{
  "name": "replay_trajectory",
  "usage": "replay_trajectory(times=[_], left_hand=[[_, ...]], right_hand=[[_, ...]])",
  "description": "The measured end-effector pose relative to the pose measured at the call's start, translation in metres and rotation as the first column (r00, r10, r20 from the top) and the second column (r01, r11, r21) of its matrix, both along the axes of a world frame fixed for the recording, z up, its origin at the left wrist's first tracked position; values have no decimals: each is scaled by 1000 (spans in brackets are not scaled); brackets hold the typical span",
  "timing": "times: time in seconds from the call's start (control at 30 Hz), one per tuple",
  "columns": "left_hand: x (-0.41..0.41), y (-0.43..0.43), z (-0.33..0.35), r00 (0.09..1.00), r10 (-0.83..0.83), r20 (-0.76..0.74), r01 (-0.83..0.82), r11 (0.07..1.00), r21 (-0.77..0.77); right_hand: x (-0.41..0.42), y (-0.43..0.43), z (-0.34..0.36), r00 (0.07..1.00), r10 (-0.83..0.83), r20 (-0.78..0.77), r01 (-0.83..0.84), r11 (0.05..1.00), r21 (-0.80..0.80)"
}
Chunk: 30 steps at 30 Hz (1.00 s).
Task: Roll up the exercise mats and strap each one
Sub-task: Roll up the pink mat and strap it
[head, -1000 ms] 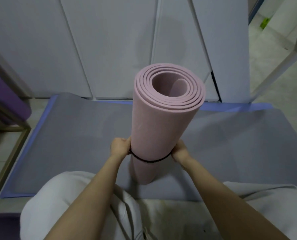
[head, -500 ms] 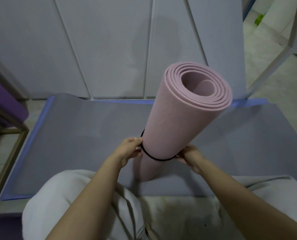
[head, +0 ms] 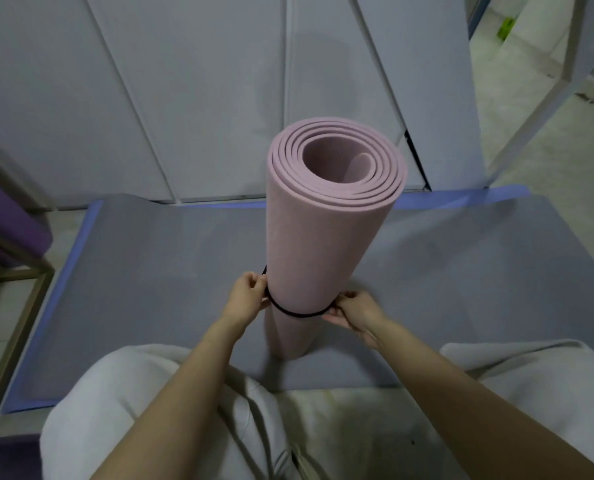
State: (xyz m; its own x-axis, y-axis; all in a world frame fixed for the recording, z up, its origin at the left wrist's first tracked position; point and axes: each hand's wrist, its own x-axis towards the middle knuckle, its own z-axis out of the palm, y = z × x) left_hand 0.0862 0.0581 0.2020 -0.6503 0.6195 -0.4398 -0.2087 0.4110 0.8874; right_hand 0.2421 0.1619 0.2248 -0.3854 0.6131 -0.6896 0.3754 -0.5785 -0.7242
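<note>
the rolled mat (head: pixel 318 244) stands on end on a flat mat (head: pixel 157 282), wall panels (head: pixel 202 91) behind.

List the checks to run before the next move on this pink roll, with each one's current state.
1. pink mat coiled evenly: ok, layers nested at the top end.
2. black strap around the roll: ok, circling its lower part.
3. left grip on strap: ok, pinching it.
4. right grip on strap: ok, pinching it.
5. Strap fastening: cannot tell, not visible.
6. grey mat rolled: not ok, lying flat beneath.
</note>
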Motion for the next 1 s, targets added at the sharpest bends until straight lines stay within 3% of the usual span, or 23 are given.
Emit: replay_trajectory(times=[0.13, 0.23, 0.3, 0.43, 0.57, 0.67, 0.77, 0.87, 1.0], left_hand=[[1, -2, 1, 983, -80, -167, 76, 997, -30], [-2, -7, -4, 950, -141, -277, 119, 988, -96], [-1, -9, -3, 945, -163, -285, 131, 983, -125], [7, -7, 21, 951, -142, -274, 132, 990, -56], [5, -4, 57, 973, -4, -229, 20, 998, 67], [6, -6, 102, 979, 114, -171, -65, 962, 266], [13, -11, 155, 979, 141, -148, -53, 876, 480], [17, -17, 189, 964, 155, -217, 9, 794, 608], [11, -22, 200, 908, 85, -409, 141, 859, 492]], right_hand=[[-8, 7, -9, 993, 51, 102, -63, 991, 122], [-10, 5, -9, 964, 138, 227, -199, 942, 271], [-7, 2, -2, 929, 170, 328, -314, 831, 458], [0, 3, 19, 949, 211, 235, -314, 543, 779], [7, -3, 87, 968, 242, 66, -168, 432, 886], [12, -2, 137, 970, 241, 42, -92, 201, 975], [13, -5, 176, 935, 329, 131, -119, -59, 991], [8, -11, 201, 787, 428, 444, -367, -253, 895], [-2, -9, 216, 540, 345, 768, -606, -474, 639]])
